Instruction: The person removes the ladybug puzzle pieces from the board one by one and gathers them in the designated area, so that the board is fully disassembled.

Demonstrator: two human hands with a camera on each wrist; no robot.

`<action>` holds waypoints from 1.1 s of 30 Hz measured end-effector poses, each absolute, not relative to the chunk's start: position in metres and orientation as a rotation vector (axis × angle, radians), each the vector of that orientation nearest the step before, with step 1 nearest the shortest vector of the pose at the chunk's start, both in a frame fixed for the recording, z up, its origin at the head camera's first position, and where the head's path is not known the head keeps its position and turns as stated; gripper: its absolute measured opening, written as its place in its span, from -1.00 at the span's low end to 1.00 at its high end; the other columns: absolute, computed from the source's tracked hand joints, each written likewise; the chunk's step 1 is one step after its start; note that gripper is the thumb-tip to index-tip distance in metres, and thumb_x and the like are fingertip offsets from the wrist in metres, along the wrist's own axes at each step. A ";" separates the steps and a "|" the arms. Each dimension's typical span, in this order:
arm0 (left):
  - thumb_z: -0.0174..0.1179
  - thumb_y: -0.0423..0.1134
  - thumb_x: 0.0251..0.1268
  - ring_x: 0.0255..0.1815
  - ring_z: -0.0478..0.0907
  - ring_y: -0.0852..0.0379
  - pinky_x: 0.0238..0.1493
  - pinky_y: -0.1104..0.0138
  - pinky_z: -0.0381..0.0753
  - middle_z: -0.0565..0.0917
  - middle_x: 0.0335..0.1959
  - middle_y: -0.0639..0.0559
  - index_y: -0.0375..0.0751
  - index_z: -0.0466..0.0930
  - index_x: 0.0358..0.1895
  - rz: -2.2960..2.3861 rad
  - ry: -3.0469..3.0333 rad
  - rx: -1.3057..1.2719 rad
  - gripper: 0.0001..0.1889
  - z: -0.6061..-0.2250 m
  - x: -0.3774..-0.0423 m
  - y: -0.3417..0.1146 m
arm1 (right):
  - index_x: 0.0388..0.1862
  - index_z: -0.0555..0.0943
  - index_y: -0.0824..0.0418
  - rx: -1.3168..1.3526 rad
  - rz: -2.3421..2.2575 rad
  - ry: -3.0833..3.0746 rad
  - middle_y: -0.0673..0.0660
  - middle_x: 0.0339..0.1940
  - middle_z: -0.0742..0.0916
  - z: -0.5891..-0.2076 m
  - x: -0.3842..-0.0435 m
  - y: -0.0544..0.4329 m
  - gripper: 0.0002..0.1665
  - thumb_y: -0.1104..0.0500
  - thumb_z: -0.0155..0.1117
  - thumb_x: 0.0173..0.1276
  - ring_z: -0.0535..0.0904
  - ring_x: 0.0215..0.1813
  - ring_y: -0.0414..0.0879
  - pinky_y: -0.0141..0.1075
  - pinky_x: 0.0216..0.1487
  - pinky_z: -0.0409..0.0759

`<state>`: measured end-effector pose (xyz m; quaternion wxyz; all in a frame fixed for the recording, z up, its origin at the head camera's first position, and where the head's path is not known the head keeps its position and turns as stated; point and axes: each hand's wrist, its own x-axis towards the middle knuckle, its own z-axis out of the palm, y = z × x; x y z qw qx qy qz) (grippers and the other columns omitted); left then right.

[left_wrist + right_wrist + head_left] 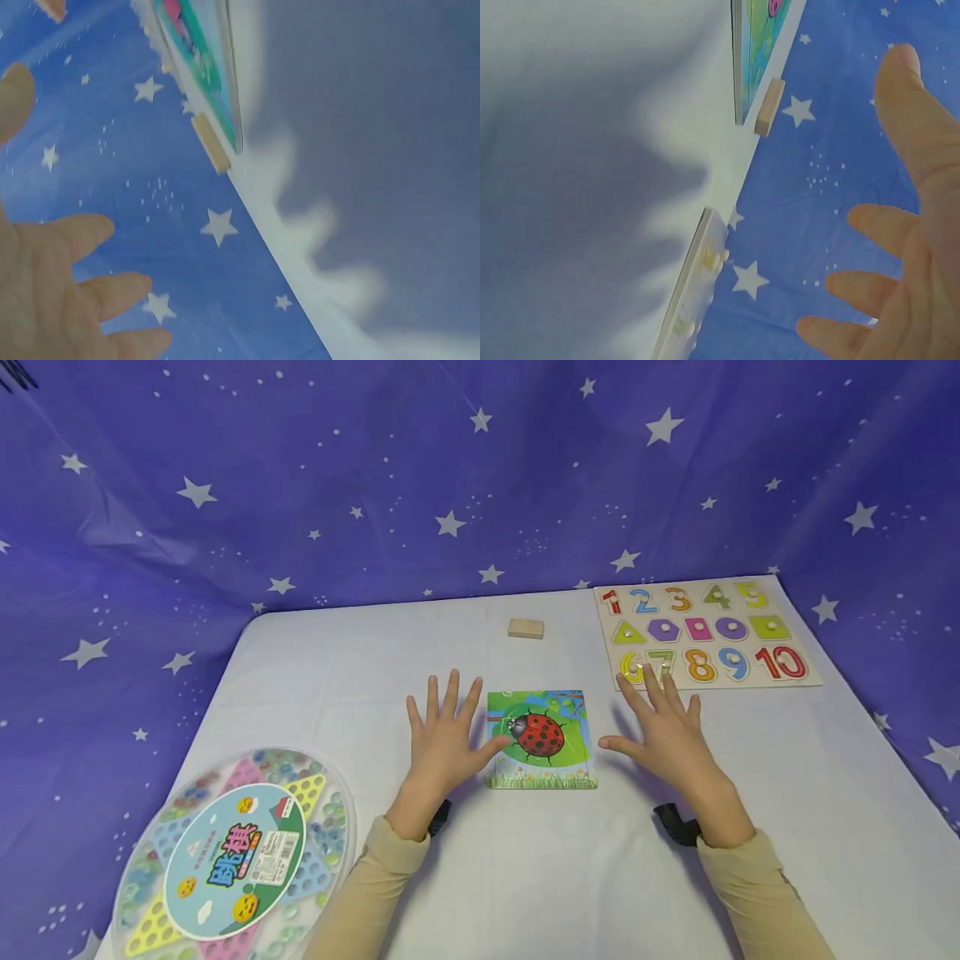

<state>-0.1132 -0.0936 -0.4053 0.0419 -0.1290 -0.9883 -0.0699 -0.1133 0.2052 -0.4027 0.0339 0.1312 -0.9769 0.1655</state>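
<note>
A square ladybug picture puzzle [540,739] lies flat on the white table between two spread hands. To its left is my left hand [446,739], fingers straight and fanned, the thumb tip over the puzzle's left edge in the head view. My right hand [667,731] is on the other side, also spread, its thumb pointing toward the puzzle. Neither hand holds anything. Both wrist views show the palm side of the fingers, with hand shadows on the cloth. Beyond the puzzle sits a small wooden block [526,628].
A wooden number and shape board [611,672] lies at the back right, close to the right fingertips. At the front left is a round Chinese checkers case [234,860] with marbles inside. A purple starry curtain [450,468] hangs behind the white-covered table [337,668].
</note>
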 end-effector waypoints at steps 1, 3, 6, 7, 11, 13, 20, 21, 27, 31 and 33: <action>-0.20 0.52 0.00 0.39 -0.40 -0.20 0.20 -0.23 -0.33 -0.15 0.44 -0.11 0.09 -0.12 0.44 -0.198 -3.030 -0.417 -0.04 -0.406 -0.114 -0.091 | 0.43 0.09 0.10 0.418 0.492 -3.012 0.38 0.41 0.02 -0.403 -0.114 0.204 0.13 -0.38 0.24 -0.02 -0.19 0.36 0.37 0.41 0.09 -0.27; -0.23 0.53 -0.01 0.39 -0.40 -0.19 0.20 -0.23 -0.32 -0.16 0.44 -0.10 0.11 -0.14 0.44 -0.165 -3.046 -0.463 -0.04 -0.408 -0.115 -0.084 | 0.43 0.10 0.10 0.458 0.479 -3.029 0.39 0.40 0.03 -0.404 -0.117 0.200 0.15 -0.35 0.30 -0.06 -0.17 0.36 0.38 0.42 0.08 -0.23; -0.25 0.54 0.00 0.40 -0.33 -0.19 0.19 -0.26 -0.25 -0.14 0.44 -0.08 0.12 -0.11 0.44 -0.206 -3.119 -0.527 -0.05 -0.410 -0.117 -0.071 | 0.40 0.16 0.16 0.532 0.467 -3.055 0.40 0.39 0.06 -0.405 -0.124 0.190 0.13 -0.27 0.38 -0.09 -0.15 0.35 0.39 0.42 0.08 -0.18; -0.27 0.54 0.01 0.40 -0.31 -0.19 0.18 -0.26 -0.23 -0.14 0.44 -0.06 0.13 -0.12 0.44 -0.222 -3.154 -0.542 -0.06 -0.411 -0.118 -0.066 | 0.38 0.19 0.17 0.558 0.468 -3.069 0.41 0.39 0.07 -0.406 -0.126 0.187 0.11 -0.24 0.40 -0.09 -0.15 0.35 0.39 0.41 0.09 -0.17; -0.30 0.49 0.08 0.40 -0.24 -0.21 0.15 -0.29 -0.13 -0.12 0.44 -0.02 0.15 -0.08 0.43 -0.269 -3.262 -0.611 -0.14 -0.415 -0.119 -0.047 | 0.29 0.33 0.25 0.633 0.463 -3.114 0.44 0.36 0.13 -0.406 -0.137 0.174 -0.02 -0.13 0.45 -0.09 -0.15 0.35 0.41 0.38 0.11 -0.11; -0.29 0.46 0.12 0.40 -0.25 -0.20 0.14 -0.29 -0.10 -0.14 0.45 0.02 0.19 -0.09 0.43 -0.224 -3.307 -0.658 -0.18 -0.417 -0.120 -0.040 | 0.23 0.39 0.27 0.644 0.453 -3.131 0.44 0.34 0.16 -0.407 -0.143 0.171 -0.09 -0.08 0.46 -0.08 -0.14 0.34 0.41 0.35 0.13 -0.09; -0.17 0.41 0.12 0.40 -0.34 -0.18 0.11 -0.31 -0.04 -0.23 0.45 0.08 0.25 -0.09 0.42 -0.066 -3.482 -0.756 -0.21 -0.418 -0.114 -0.029 | 0.12 0.48 0.30 0.641 0.515 -3.169 0.48 0.28 0.25 -0.412 -0.154 0.168 -0.23 0.02 0.49 -0.09 -0.10 0.32 0.46 0.27 0.19 -0.04; -0.14 0.40 0.11 0.40 -0.33 -0.19 0.10 -0.31 -0.04 -0.23 0.45 0.07 0.24 -0.08 0.42 -0.056 -3.485 -0.760 -0.20 -0.418 -0.113 -0.029 | 0.12 0.48 0.30 0.641 0.538 -3.175 0.49 0.27 0.26 -0.414 -0.154 0.168 -0.23 0.03 0.49 -0.09 -0.10 0.31 0.46 0.27 0.19 -0.04; -0.09 0.39 0.09 0.40 -0.30 -0.21 0.09 -0.32 -0.01 -0.21 0.45 0.04 0.22 -0.07 0.42 -0.047 -3.474 -0.778 -0.18 -0.417 -0.110 -0.029 | 0.11 0.47 0.23 0.568 0.649 -3.245 0.47 0.28 0.26 -0.418 -0.156 0.165 -0.26 0.09 0.51 -0.10 -0.15 0.31 0.49 0.41 0.05 -0.02; -0.11 0.39 0.10 0.40 -0.29 -0.22 0.09 -0.32 -0.01 -0.22 0.45 0.03 0.22 -0.08 0.43 -0.051 -3.459 -0.788 -0.18 -0.415 -0.112 -0.028 | 0.09 0.48 0.22 0.534 0.676 -3.250 0.43 0.18 0.37 -0.416 -0.158 0.164 -0.28 0.12 0.52 -0.11 0.06 0.24 0.39 0.29 0.08 0.14; -0.11 0.39 0.10 0.39 -0.29 -0.22 0.09 -0.32 -0.01 -0.22 0.45 0.03 0.22 -0.09 0.43 -0.043 -3.456 -0.786 -0.18 -0.415 -0.113 -0.029 | 0.11 0.47 0.26 0.554 0.730 -3.248 0.40 0.06 0.42 -0.414 -0.159 0.164 -0.28 0.15 0.51 -0.09 0.24 0.09 0.27 0.14 0.05 0.26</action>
